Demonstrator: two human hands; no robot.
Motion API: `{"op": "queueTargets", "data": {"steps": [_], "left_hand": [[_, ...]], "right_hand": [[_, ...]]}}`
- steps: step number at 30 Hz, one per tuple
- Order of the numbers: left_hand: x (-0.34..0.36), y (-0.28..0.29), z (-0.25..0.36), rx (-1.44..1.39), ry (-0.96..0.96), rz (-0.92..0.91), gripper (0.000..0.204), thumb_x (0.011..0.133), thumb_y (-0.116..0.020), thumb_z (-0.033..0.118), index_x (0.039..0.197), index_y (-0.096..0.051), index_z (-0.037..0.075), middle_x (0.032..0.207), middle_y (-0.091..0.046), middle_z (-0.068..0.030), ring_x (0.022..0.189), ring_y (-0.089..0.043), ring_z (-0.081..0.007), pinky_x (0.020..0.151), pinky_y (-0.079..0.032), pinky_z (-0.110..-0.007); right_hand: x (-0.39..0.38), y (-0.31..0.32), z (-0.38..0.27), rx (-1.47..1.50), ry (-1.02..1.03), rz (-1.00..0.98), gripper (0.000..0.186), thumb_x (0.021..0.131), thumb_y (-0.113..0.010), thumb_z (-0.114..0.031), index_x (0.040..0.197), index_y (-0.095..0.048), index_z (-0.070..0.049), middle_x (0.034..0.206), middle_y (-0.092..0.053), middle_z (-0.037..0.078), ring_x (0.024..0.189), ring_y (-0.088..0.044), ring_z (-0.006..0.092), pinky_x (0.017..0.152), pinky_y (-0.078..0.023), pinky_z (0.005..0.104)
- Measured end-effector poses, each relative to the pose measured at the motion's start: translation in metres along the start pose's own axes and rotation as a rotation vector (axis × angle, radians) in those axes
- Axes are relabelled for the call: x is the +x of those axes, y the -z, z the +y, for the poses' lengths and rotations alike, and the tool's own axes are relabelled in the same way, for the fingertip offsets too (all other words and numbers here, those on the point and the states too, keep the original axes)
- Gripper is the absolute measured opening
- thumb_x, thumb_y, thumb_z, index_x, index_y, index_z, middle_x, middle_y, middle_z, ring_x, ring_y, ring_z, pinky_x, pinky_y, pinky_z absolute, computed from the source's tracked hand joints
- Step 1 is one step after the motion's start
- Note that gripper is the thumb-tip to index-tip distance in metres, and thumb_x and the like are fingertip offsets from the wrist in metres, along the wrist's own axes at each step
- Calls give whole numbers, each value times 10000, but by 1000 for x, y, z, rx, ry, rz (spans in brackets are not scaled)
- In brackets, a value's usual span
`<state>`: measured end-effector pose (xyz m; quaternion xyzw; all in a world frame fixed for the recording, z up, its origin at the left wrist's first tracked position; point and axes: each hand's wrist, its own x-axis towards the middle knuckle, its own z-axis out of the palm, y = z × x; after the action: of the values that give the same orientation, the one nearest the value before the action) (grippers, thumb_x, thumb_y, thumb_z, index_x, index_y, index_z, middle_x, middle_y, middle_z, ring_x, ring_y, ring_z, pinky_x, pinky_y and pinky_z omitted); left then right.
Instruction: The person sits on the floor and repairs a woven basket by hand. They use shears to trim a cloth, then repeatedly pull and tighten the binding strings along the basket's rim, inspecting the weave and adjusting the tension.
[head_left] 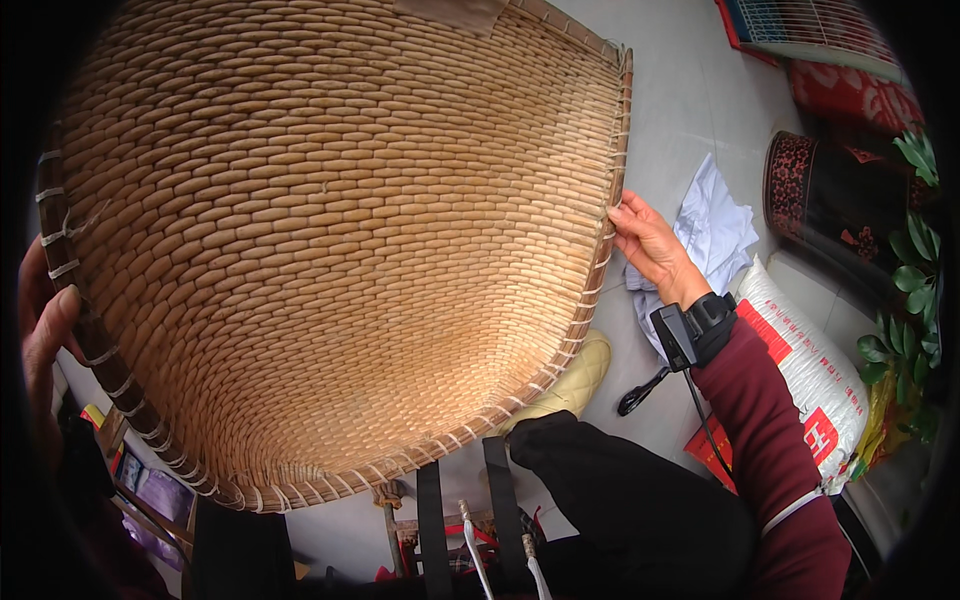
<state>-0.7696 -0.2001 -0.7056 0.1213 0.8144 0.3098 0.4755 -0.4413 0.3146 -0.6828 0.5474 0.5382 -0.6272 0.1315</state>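
Note:
A large woven winnowing basket [370, 230], tan with a corded rim, spans the space before me, tilted so its inner face shows. My left hand [45, 330] is closed on its left rim, thumb on the near side, the fingers mostly hidden behind. On the right rim, my right hand [648, 240] pinches the edge between thumb and fingers. A brown patch [455, 12] lies on the weave at the far edge. Nothing loose shows inside the basket.
A pale blue cloth [710, 220] lies on the grey floor beyond my right wrist. Right of it are a white printed sack [800, 350], a dark patterned cylinder [830, 190] and a leafy plant [910, 270]. A yellow quilted shoe [575, 380] shows below the basket.

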Motion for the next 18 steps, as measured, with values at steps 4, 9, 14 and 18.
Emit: {"op": "queueTargets", "data": {"steps": [4, 9, 14, 18], "left_hand": [[1, 0, 1, -2, -8, -31, 807, 871, -530, 597, 1413, -345, 29, 1211, -556, -187, 1163, -542, -316, 960, -465, -462], [7, 6, 0, -293, -30, -24, 467, 870, -622, 195, 1269, -486, -5, 1085, -616, -121, 969, -586, -202, 837, -491, -333], [11, 8, -10, -438, -74, -33, 350, 873, -676, 69, 1194, -566, -15, 1003, -644, -78, 839, -600, -136, 716, -494, -254], [14, 8, -19, -494, -108, -34, 366, 868, -681, 63, 1206, -558, -11, 1013, -642, -78, 838, -598, -135, 710, -488, -249]], "right_hand": [[-4, -6, -1, -53, 1, 32, 524, 872, -661, -62, 1343, -434, -41, 1229, -582, 44, 1126, -561, 146, 978, -453, 292], [-11, -14, 0, -176, -9, 55, 589, 838, -670, -26, 1363, -402, -34, 1250, -572, 47, 1132, -556, 146, 977, -449, 288], [-10, -20, -1, -223, 18, 27, 628, 814, -675, -7, 1368, -380, -32, 1267, -566, 50, 1117, -554, 120, 922, -463, 263], [-12, -25, -8, -347, -36, 80, 609, 805, -689, -28, 1341, -400, -30, 1197, -618, 62, 1019, -594, 103, 833, -485, 238]]}}
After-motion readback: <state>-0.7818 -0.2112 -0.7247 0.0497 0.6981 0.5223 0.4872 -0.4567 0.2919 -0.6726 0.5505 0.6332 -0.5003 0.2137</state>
